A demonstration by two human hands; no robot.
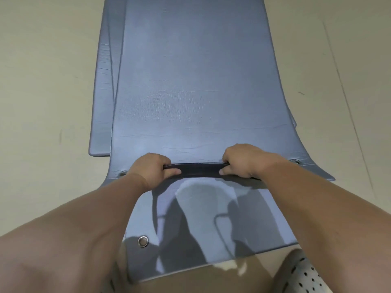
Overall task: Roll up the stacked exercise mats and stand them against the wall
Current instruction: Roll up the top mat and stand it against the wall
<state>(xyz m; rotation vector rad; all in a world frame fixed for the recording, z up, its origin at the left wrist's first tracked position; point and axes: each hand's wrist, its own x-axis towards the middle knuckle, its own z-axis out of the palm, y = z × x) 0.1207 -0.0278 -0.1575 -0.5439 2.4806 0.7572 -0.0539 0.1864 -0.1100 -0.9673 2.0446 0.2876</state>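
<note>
Several grey-blue exercise mats lie stacked on the floor, running away from me. The top mat [190, 81] has its near edge lifted and curled over. My left hand [151, 169] grips that edge left of centre, fingers curled over it and thumb underneath. My right hand [243, 160] grips the same edge right of centre in the same way. Between the hands the dark fold of the edge shows. A lower mat [211, 229] lies flat beneath, with a metal eyelet [143, 241] at its near left corner. Another mat [101, 102] sticks out on the left.
Beige floor [42, 81] surrounds the stack on both sides. My grey perforated shoe [304, 275] stands at the bottom right, just off the near end of the lower mat. Shadows of my arms fall on the lower mat. No wall is in view.
</note>
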